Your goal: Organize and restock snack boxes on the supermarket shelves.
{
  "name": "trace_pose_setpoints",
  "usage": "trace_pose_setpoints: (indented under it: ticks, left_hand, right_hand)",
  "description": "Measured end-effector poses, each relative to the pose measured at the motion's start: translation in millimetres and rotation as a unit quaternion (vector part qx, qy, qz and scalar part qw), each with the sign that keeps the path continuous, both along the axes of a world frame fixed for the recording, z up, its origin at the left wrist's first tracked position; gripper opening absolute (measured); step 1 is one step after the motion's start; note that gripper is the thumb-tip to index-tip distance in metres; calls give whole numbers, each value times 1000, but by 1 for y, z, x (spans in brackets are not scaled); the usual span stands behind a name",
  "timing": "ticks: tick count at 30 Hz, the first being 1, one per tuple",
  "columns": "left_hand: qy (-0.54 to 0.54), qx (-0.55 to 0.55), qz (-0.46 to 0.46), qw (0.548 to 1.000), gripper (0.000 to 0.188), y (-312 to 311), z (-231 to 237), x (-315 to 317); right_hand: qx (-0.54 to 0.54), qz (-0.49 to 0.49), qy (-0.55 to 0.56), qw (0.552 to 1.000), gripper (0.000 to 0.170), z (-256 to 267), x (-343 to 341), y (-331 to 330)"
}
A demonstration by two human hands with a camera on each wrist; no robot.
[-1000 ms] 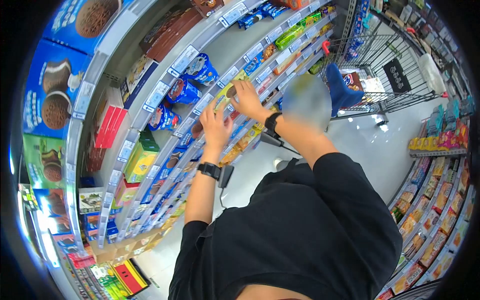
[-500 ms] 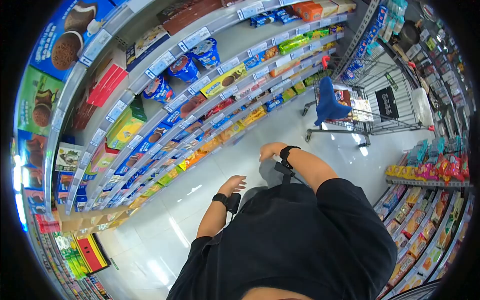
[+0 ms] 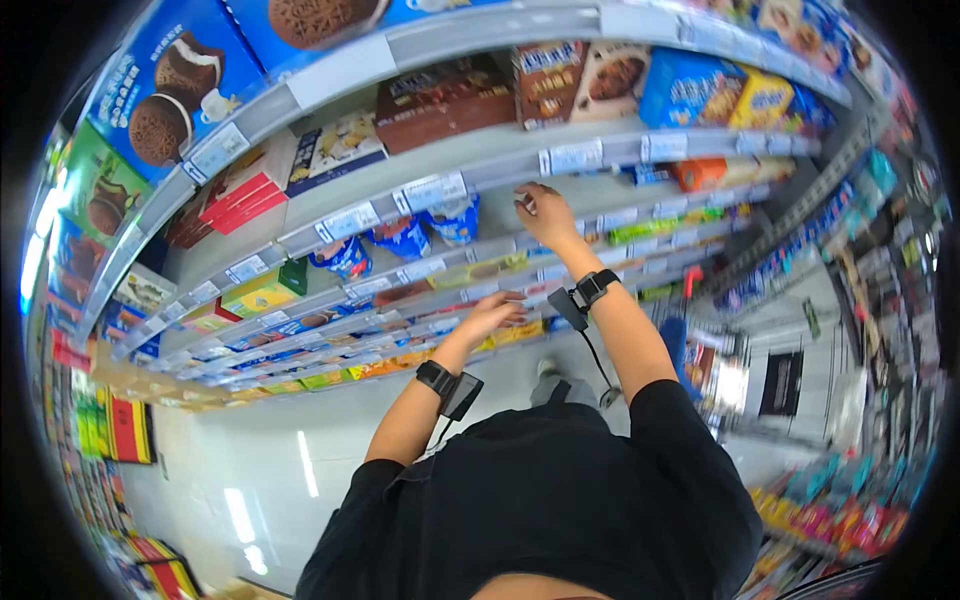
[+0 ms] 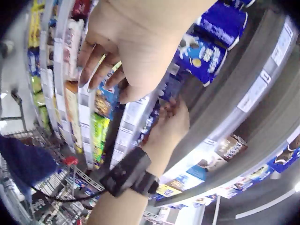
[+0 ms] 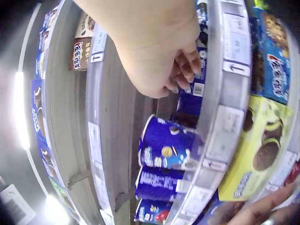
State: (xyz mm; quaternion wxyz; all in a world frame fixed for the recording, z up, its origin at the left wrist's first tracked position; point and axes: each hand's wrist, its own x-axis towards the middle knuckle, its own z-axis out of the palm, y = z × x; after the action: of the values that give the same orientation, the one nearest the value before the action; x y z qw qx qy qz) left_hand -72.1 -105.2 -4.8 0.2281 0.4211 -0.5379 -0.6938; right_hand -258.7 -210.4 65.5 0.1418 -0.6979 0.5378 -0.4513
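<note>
My right hand (image 3: pixel 548 218) reaches over the shelf with the blue tubs, its fingers loosely bent and apparently around nothing. In the right wrist view its fingertips are close to a dark blue pack (image 5: pixel 191 96) with a barcode, beside a blue tub (image 5: pixel 166 143). Two more blue tubs (image 3: pixel 400 238) stand in the same row. Lower, in front of the shelves, my left hand (image 3: pixel 488 318) hangs with relaxed fingers and holds nothing. A yellow cookie box (image 5: pixel 258 150) is on the shelf level behind it.
Above the tubs, a shelf carries brown boxes (image 3: pixel 445 105) and a blue box (image 3: pixel 690 88). Large blue cookie boxes (image 3: pixel 160 105) fill the upper left. A shopping cart (image 3: pixel 800 345) with a blue cloth (image 3: pixel 673 345) stands at the right on the tiled floor (image 3: pixel 270 460).
Both hands first left the yellow cookie box and dropped low over the floor. Since then they have risen again, the right one up to the tub shelf. The view has swung too.
</note>
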Motion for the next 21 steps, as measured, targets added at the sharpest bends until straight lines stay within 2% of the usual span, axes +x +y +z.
trace_pose_setpoints:
  ticks: [1, 2, 4, 5, 6, 12, 14, 19, 21]
  left_hand:
    - [22, -9, -6, 1000, 41, -15, 14, -17]
    - [44, -19, -12, 999, 41, -28, 24, -31]
    - [12, -81, -21, 996, 39, -52, 36, -53]
    - [19, -137, -38, 990, 38, -69, 18, -58]
    - [-51, -166, -31, 984, 38, -75, 31, -62]
    - [-103, -240, 31, 965, 38, -96, 57, -81]
    - [-142, -240, 19, 960, 36, -103, 63, -83]
    - [-95, -233, 33, 967, 34, -114, 58, -91]
    - [-84, -221, 30, 971, 32, -110, 79, -95]
  right_hand:
    - [19, -37, 150, 988, 29, -8, -11, -30]
    - [-30, -38, 215, 975, 30, -15, -23, -50]
    - [-138, -41, 334, 932, 33, -16, -35, -86]
    - [-160, -43, 363, 917, 33, -16, -44, -94]
    - [-186, -39, 385, 903, 32, -15, -50, -105]
    - [-114, -4, 390, 914, 32, -12, -64, -151]
    - [-93, 2, 385, 918, 32, -10, -62, -161]
    - [-52, 11, 356, 933, 32, -2, -53, -182]
    - [-42, 12, 342, 939, 32, 1, -51, -189]
